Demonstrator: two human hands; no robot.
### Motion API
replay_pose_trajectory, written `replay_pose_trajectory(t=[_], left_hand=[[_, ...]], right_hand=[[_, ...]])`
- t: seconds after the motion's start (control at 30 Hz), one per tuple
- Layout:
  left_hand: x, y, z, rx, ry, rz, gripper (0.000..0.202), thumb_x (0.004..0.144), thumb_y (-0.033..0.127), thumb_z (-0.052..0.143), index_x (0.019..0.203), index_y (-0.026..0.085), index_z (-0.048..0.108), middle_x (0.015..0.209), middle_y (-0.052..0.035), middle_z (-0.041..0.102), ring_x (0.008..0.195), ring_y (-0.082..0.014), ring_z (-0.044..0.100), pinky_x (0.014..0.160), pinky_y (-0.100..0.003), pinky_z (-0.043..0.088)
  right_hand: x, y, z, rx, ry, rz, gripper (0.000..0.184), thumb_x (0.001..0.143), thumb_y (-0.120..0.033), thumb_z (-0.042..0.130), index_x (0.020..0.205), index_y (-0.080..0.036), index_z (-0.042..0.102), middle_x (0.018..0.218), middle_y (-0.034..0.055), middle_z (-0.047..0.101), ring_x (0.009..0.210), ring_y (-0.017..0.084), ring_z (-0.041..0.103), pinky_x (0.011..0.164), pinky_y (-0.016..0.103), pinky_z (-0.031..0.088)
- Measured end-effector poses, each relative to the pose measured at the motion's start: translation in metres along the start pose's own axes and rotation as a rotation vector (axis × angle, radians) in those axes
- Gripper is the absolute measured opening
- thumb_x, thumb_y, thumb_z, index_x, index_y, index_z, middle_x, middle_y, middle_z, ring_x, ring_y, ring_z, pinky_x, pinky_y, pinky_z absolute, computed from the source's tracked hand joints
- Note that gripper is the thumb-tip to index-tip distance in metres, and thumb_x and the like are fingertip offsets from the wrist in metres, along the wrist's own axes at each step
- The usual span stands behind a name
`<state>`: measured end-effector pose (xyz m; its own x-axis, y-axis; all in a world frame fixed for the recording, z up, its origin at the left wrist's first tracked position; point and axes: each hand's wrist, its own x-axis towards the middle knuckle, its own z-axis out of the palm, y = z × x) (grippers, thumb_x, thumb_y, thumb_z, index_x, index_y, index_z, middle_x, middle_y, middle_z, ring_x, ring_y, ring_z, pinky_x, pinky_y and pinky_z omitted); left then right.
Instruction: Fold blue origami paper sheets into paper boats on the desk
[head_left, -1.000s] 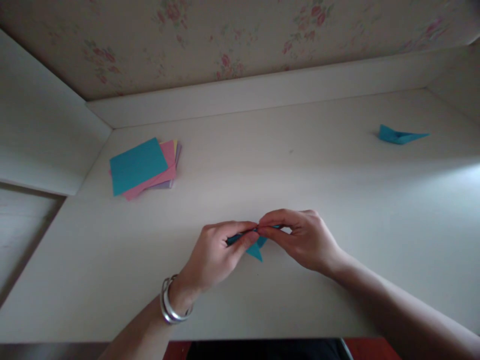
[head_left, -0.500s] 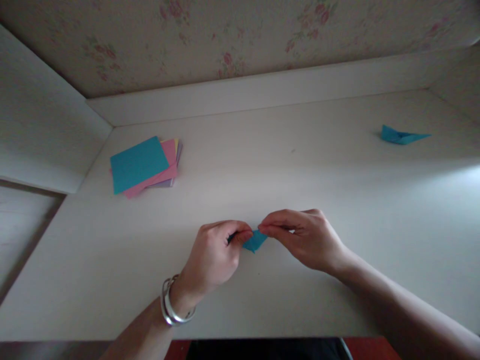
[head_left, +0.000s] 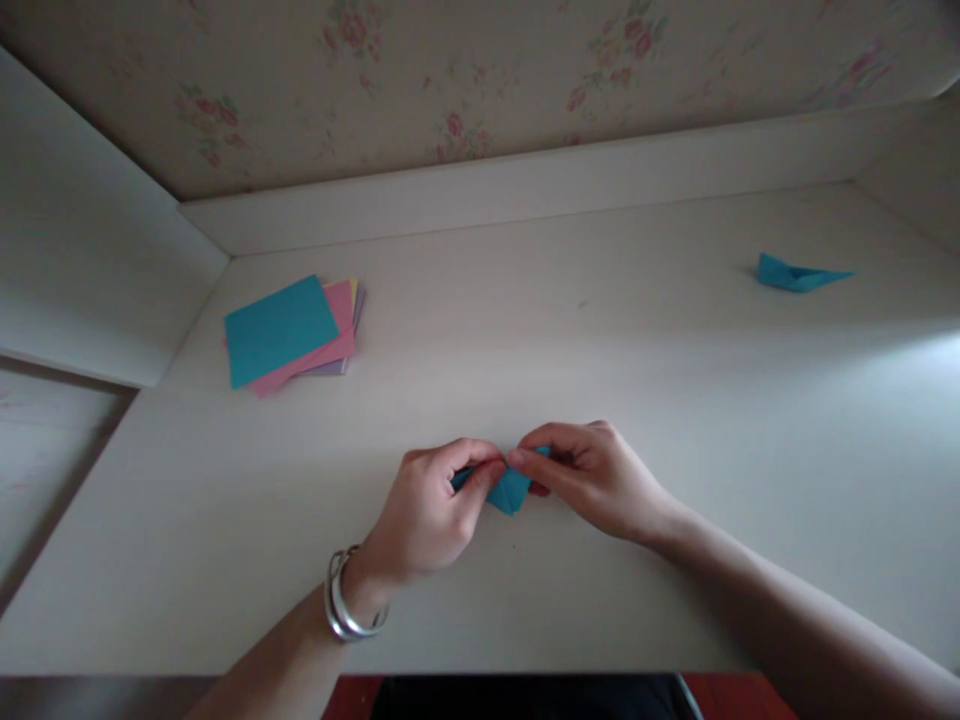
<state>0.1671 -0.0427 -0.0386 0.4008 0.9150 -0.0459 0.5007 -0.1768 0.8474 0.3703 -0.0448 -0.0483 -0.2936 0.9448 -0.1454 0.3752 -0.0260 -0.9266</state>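
A small folded piece of teal paper (head_left: pixel 509 490) is held just above the pale desk (head_left: pixel 525 330) near its front edge. My left hand (head_left: pixel 431 515), with silver bangles on the wrist, pinches the paper's left end between thumb and fingers. My right hand (head_left: pixel 589 478) pinches its right end, fingertips meeting the left hand's over the fold. Much of the paper is hidden between the fingers.
A stack of coloured paper sheets (head_left: pixel 289 335), teal on top with pink, yellow and purple beneath, lies at the back left. A finished teal folded shape (head_left: pixel 796 273) rests at the back right. A raised ledge and floral wallpaper bound the desk behind.
The hands drew slightly apart, then came back together. The paper's hanging point has folded up into a shorter, squarer shape between the fingertips.
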Motion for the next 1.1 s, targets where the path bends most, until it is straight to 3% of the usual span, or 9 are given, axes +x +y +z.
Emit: replay_pose_trajectory(t=[0.17, 0.27, 0.33, 0.4, 0.57, 0.67, 0.8, 0.93, 1.1], left_hand=[[0.000, -0.002, 0.000, -0.037, -0.038, -0.027, 0.018, 0.095, 0.027, 0.059, 0.087, 0.019, 0.074, 0.074, 0.0003, 0.074, 0.066, -0.0133, 0.066, 0.062, -0.021, 0.048], [0.002, -0.005, -0.001, -0.110, 0.023, -0.067, 0.018, 0.093, 0.029, 0.062, 0.085, 0.018, 0.074, 0.075, -0.0004, 0.074, 0.068, -0.0137, 0.067, 0.063, -0.020, 0.050], [0.004, -0.007, 0.000, -0.198, 0.130, -0.113, 0.018, 0.093, 0.033, 0.064, 0.087, 0.018, 0.073, 0.077, -0.0010, 0.075, 0.070, -0.0142, 0.068, 0.063, -0.020, 0.053], [0.005, -0.008, 0.003, -0.263, 0.242, -0.156, 0.021, 0.093, 0.038, 0.064, 0.092, 0.019, 0.072, 0.080, -0.0012, 0.076, 0.068, -0.0142, 0.069, 0.062, -0.021, 0.055], [0.001, -0.009, 0.012, -0.098, 0.376, -0.082, 0.022, 0.095, 0.038, 0.061, 0.103, 0.020, 0.071, 0.084, -0.0024, 0.078, 0.067, -0.0144, 0.071, 0.063, -0.021, 0.056], [-0.002, -0.008, 0.014, 0.020, 0.334, 0.006, 0.020, 0.097, 0.033, 0.059, 0.108, 0.020, 0.071, 0.088, -0.0034, 0.079, 0.071, -0.0146, 0.073, 0.065, -0.020, 0.056], [-0.002, -0.006, 0.016, -0.053, 0.245, 0.046, 0.022, 0.097, 0.031, 0.059, 0.114, 0.022, 0.070, 0.105, -0.0053, 0.078, 0.088, -0.0168, 0.075, 0.078, -0.022, 0.058], [0.001, -0.006, 0.017, -0.304, 0.158, -0.038, 0.028, 0.094, 0.035, 0.063, 0.118, 0.021, 0.067, 0.113, -0.0073, 0.077, 0.097, -0.0208, 0.075, 0.086, -0.028, 0.060], [0.005, -0.006, 0.015, -0.501, 0.148, -0.177, 0.035, 0.091, 0.039, 0.068, 0.119, 0.019, 0.066, 0.108, -0.0082, 0.078, 0.094, -0.0226, 0.076, 0.081, -0.029, 0.061]], right_hand=[[-0.001, -0.002, -0.006, 0.005, -0.050, -0.029, 0.035, 0.098, -0.037, 0.056, 0.073, -0.019, 0.073, 0.060, -0.0006, 0.068, 0.057, 0.011, 0.063, 0.056, 0.021, 0.047], [0.002, 0.003, -0.006, 0.154, 0.138, 0.049, 0.036, 0.096, -0.042, 0.057, 0.074, -0.018, 0.072, 0.064, 0.0017, 0.071, 0.060, 0.014, 0.066, 0.059, 0.023, 0.050], [0.004, 0.006, -0.003, 0.258, 0.320, 0.076, 0.036, 0.095, -0.047, 0.059, 0.079, -0.018, 0.072, 0.069, 0.0029, 0.072, 0.060, 0.014, 0.065, 0.059, 0.024, 0.051], [0.004, 0.008, 0.004, 0.303, 0.405, 0.058, 0.033, 0.094, -0.049, 0.060, 0.085, -0.018, 0.070, 0.072, 0.0022, 0.070, 0.059, 0.012, 0.062, 0.056, 0.024, 0.049], [-0.005, 0.005, 0.025, 0.309, 0.260, 0.095, 0.031, 0.093, -0.049, 0.063, 0.082, -0.020, 0.059, 0.059, -0.0035, 0.060, 0.052, 0.011, 0.055, 0.050, 0.022, 0.042], [-0.008, 0.003, 0.030, 0.265, 0.135, 0.059, 0.025, 0.096, -0.045, 0.060, 0.091, -0.021, 0.062, 0.073, 0.0000, 0.067, 0.063, 0.013, 0.061, 0.056, 0.024, 0.046], [-0.005, 0.002, 0.026, 0.154, 0.174, -0.002, 0.020, 0.097, -0.039, 0.059, 0.105, -0.021, 0.064, 0.077, 0.0003, 0.065, 0.065, 0.013, 0.060, 0.056, 0.023, 0.046], [-0.004, 0.004, 0.023, 0.034, 0.225, -0.075, 0.017, 0.097, -0.032, 0.059, 0.109, -0.021, 0.065, 0.079, 0.0009, 0.063, 0.064, 0.012, 0.059, 0.055, 0.023, 0.048], [-0.007, 0.005, 0.024, 0.016, 0.224, -0.188, 0.024, 0.098, -0.031, 0.058, 0.118, -0.020, 0.066, 0.123, 0.0108, 0.062, 0.079, 0.014, 0.070, 0.061, 0.024, 0.060]])
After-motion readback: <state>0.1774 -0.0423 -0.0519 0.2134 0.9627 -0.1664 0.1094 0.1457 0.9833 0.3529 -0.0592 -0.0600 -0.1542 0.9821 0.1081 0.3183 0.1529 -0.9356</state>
